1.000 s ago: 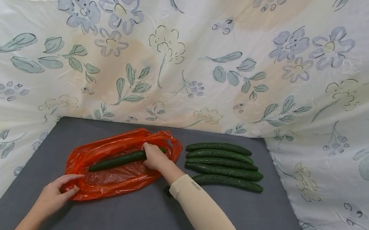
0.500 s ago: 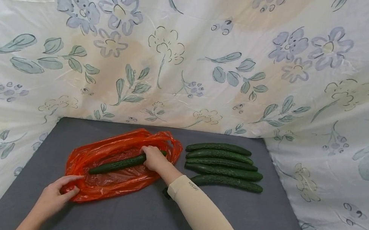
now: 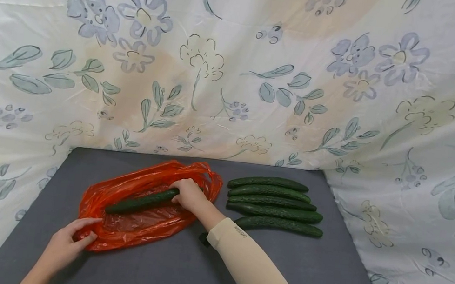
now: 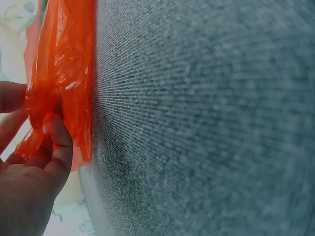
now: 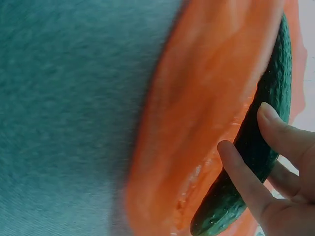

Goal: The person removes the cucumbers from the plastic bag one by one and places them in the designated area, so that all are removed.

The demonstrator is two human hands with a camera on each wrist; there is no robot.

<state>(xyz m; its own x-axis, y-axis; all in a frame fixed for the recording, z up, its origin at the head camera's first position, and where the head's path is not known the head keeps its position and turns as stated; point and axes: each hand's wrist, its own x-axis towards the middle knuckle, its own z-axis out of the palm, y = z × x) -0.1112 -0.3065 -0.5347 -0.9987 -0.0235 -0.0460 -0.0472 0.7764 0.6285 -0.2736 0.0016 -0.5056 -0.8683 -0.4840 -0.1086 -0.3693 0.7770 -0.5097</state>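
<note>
A red plastic bag (image 3: 145,235) lies spread on the table with its mouth facing up. Inside its opening is a dark green cucumber (image 3: 136,203), slanting from lower left to upper right. My right hand (image 3: 192,196) grips this cucumber near its right end; in the right wrist view thumb and fingers lie around the cucumber (image 5: 273,98). At the bag's near left corner, my left hand (image 3: 69,238) holds the bag's edge. The left wrist view has the left hand's curled fingers on the crumpled bag (image 4: 74,64). The palm partly hides the cucumber's right end.
Several more cucumbers (image 3: 274,212) lie side by side in a row to the right of the bag. The grey table (image 3: 145,275) meets a floral cloth (image 3: 196,124) along its back and sides.
My right hand has shifted slightly left with the cucumber, whose left end now sits closer to the bag's left side. My left hand stays on the bag's corner.
</note>
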